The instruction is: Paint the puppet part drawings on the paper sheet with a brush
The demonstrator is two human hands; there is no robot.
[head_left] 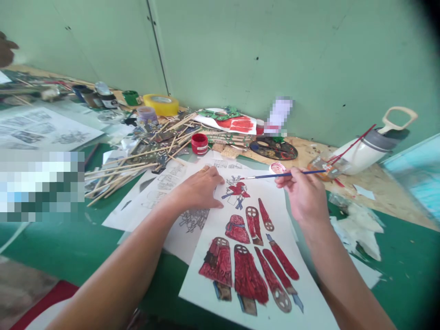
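In my right hand (304, 195) is a thin blue paintbrush (271, 176), pinched between thumb and fingers. Its tip meets or hovers just over a small line-drawn figure (238, 190), partly coloured red, near the top of a white sheet of paper (213, 250). My left hand (202, 185) lies on the sheet's upper left, fingers and thumb apart. Lower on the sheet are several red-painted figure parts, such as a robe shape (249, 275). Close behind the brush stands an open white pot with pinkish paint (277, 168). Other printed sheets (151, 206) lie under my left forearm.
Behind the paper are a red paint jar (200, 144), a dark palette (273, 149), yellow tape (161, 105) and loose wooden sticks (127, 176). A white tumbler (364, 149) with a loop handle stands right, near crumpled tissue (360, 224). Another person's hand (7, 49) shows far left.
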